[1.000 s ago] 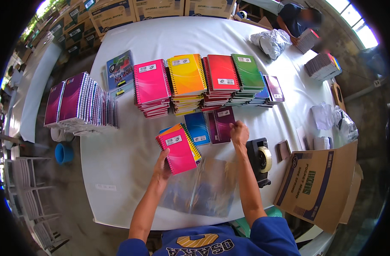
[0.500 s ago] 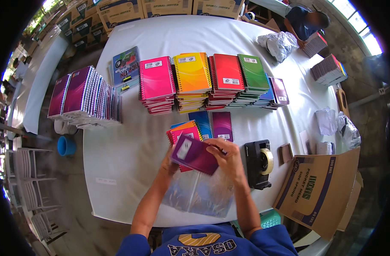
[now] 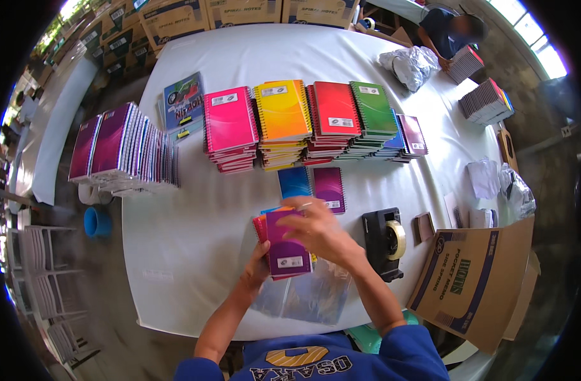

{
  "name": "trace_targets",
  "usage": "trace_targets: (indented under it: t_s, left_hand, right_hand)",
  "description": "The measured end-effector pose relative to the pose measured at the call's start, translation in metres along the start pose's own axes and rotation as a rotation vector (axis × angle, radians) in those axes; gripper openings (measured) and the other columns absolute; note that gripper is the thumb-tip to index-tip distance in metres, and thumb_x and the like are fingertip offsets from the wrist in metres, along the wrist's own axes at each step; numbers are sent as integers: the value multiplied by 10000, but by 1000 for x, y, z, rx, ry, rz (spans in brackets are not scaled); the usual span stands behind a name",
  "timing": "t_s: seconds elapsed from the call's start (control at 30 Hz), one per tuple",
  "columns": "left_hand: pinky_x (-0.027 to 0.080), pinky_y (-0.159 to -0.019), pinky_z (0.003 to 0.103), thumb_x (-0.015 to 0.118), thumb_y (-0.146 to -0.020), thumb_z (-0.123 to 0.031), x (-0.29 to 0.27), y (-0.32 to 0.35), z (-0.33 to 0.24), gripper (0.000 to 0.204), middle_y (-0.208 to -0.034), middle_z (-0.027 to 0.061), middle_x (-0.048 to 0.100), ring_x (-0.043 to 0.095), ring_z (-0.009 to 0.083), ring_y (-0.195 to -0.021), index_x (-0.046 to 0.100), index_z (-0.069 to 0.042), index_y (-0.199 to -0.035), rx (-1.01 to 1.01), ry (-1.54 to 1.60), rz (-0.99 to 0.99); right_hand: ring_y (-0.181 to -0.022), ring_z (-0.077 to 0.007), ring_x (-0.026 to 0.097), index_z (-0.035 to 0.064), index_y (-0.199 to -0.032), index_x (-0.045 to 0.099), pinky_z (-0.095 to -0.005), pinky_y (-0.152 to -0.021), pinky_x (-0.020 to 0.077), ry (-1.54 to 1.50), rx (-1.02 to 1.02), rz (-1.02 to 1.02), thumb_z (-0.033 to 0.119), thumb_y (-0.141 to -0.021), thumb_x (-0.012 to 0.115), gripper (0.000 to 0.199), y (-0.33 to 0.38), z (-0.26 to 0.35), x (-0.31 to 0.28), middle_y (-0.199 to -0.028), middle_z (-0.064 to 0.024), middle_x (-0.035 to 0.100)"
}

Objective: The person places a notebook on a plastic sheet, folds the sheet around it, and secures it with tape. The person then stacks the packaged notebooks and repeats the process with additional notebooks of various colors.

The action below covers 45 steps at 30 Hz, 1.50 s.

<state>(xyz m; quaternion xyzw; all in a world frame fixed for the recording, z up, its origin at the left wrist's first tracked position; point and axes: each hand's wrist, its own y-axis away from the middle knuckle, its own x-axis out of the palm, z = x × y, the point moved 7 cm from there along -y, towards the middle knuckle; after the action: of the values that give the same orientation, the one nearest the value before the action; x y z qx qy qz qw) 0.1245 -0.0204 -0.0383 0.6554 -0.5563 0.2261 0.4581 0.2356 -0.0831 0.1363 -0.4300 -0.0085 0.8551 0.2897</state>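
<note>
My left hand (image 3: pixel 259 261) grips a small stack of spiral notebooks from its left side. On top lies a purple notebook (image 3: pixel 284 244) with a white label toward me; pink, orange and blue edges show beneath it. Over the stack's upper right is my right hand (image 3: pixel 322 232), slightly blurred, its fingers apart; whether they touch the cover I cannot tell. Below the stack, clear plastic sleeves (image 3: pixel 303 298) lie flat on the table. Just beyond the stack lie a blue notebook (image 3: pixel 295 183) and another purple notebook (image 3: pixel 328 184).
Across the table stand pink (image 3: pixel 230 124), yellow (image 3: pixel 282 111), red (image 3: pixel 336 108) and green notebook piles (image 3: pixel 373 108). Purple notebooks (image 3: pixel 116 143) stand at left. A tape dispenser (image 3: pixel 382 244) and open cardboard box (image 3: pixel 468 286) are at right. A co-worker (image 3: pixel 449 32) sits far right.
The purple notebook has turned and now lies on the stack with its label toward me. My right hand has let go of it and moved up and left over the stack.
</note>
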Motion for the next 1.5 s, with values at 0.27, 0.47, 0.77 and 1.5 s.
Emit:
trace_targets:
  t_s: [0.27,0.47,0.77,1.5]
  left_hand:
    - [444,-1013,379,715,-783,-439,23,-22,-30,799,-1310,105,516,532,238,-1196,371,-76,-1407,65,-36,59]
    - [440,-1014,386,677,-825,-401,36,-30,-40,722,-1295,113,525,537,243,-1183,383,-69,-1395,64,-18,33]
    - [493,-941,397,625,-883,-338,50,-57,-51,509,-1175,131,617,615,254,-1060,504,-34,-1273,95,85,15]
    - [399,-1053,391,450,-874,-698,34,-54,-54,869,-1354,126,513,511,236,-1228,384,-10,-1401,176,-26,190]
  right_hand:
    - [-1199,-378,491,33,-1408,364,-431,-992,419,-309,529,-197,193,-854,719,678,53,-41,26,-1302,-231,490]
    - [-1192,-397,499,6,-1383,412,-425,-996,415,-56,454,-64,173,-825,741,668,30,-51,-16,-1253,-239,538]
    - [-1259,-326,470,-18,-1234,560,-433,-1048,395,366,-137,-336,145,-795,707,491,-97,-39,-61,-1346,-180,503]
    - [-1102,-258,621,17,-1083,661,-404,-937,498,497,-353,-96,49,-707,662,377,29,39,-25,-1135,-114,666]
